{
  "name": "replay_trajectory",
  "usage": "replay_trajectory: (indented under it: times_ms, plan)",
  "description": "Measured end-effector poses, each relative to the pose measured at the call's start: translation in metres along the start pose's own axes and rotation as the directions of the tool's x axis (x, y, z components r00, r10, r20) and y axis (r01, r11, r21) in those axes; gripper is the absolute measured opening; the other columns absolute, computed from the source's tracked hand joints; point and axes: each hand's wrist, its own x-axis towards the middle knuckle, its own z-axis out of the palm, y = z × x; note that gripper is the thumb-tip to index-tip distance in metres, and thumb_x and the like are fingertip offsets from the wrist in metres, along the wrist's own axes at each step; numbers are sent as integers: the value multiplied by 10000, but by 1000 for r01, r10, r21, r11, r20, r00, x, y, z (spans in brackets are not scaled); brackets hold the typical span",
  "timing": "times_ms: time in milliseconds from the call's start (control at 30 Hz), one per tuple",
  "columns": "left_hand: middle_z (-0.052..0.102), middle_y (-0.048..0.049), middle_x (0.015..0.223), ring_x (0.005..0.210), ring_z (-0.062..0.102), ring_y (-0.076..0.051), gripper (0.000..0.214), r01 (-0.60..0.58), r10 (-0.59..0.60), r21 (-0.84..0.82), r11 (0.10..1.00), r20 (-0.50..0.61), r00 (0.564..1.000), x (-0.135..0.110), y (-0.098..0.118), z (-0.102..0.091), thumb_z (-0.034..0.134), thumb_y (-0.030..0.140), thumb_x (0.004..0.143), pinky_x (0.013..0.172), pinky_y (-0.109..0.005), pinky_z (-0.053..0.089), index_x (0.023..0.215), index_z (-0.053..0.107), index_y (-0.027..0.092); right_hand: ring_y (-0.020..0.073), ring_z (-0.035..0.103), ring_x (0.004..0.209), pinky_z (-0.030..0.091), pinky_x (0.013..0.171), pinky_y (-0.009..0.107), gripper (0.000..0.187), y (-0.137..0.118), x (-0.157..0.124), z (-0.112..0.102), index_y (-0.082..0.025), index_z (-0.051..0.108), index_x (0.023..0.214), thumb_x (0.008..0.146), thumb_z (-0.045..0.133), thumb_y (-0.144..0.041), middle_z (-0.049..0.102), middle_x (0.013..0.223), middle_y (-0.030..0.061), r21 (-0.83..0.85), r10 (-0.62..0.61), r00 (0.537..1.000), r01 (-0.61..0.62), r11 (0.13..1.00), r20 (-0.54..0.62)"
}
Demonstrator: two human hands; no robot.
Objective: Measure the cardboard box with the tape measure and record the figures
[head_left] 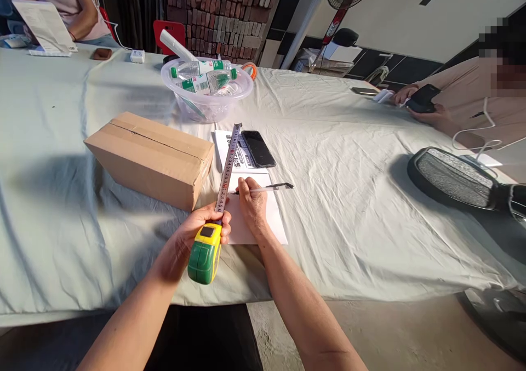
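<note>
My left hand is closed on a green and yellow tape measure, gripping near where the blade leaves the case. The pulled-out blade runs away from me, along the left side of the paper. In my right hand is a pen, its tip end down at the white paper close to the blade. A black phone lies on the printed upper sheet. Left of the blade sits a closed cardboard box, with neither hand on it.
A clear plastic basin with bottles and a white roll stands behind the box. A black mesh-covered object is at the right. One person sits at the right holding a dark device; another sits at the far left. A cloth covers the table.
</note>
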Motion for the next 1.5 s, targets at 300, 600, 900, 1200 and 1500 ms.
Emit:
replay_trajectory:
  times_ms: [300,600,900,1200,1500]
  plan:
    - [571,3,722,497,524,-103,203,12,-12,15,1000,7,1000,0,0,-1,542,152,833,499,-234,460,1022,615,166,123,328,520,275,523,263,367,-3,0,-1,-237,344,605,884,446,-453,368,525,-66,11,13,1000,-13,1000,4]
    - [579,-1,718,496,523,-105,244,5,-5,6,1000,12,1000,0,0,-1,565,155,810,498,-235,462,1046,623,168,123,301,516,260,532,271,377,0,0,0,-237,324,604,896,450,-440,356,529,-67,-15,11,1000,-11,1000,2]
    - [570,12,714,481,517,-94,232,6,-6,18,1000,-28,1000,-2,1,5,571,153,808,491,-218,458,1036,611,170,116,319,497,265,523,265,386,-2,-1,-1,-234,314,596,893,466,-429,386,518,-68,-29,24,1000,-23,999,16]
    - [530,21,620,478,523,-102,163,-45,43,49,998,37,998,-3,-4,-5,579,155,820,497,-222,441,969,645,145,116,478,597,397,612,245,338,0,6,-9,-205,517,717,898,517,-491,505,616,-48,228,-72,988,103,968,-139]
    - [555,2,536,355,507,-115,159,-191,178,-7,982,400,899,-42,-21,-9,590,156,810,369,-223,432,918,707,145,153,613,619,511,685,322,330,-10,2,-3,-209,552,933,930,445,-521,671,702,11,420,-157,986,118,900,59]
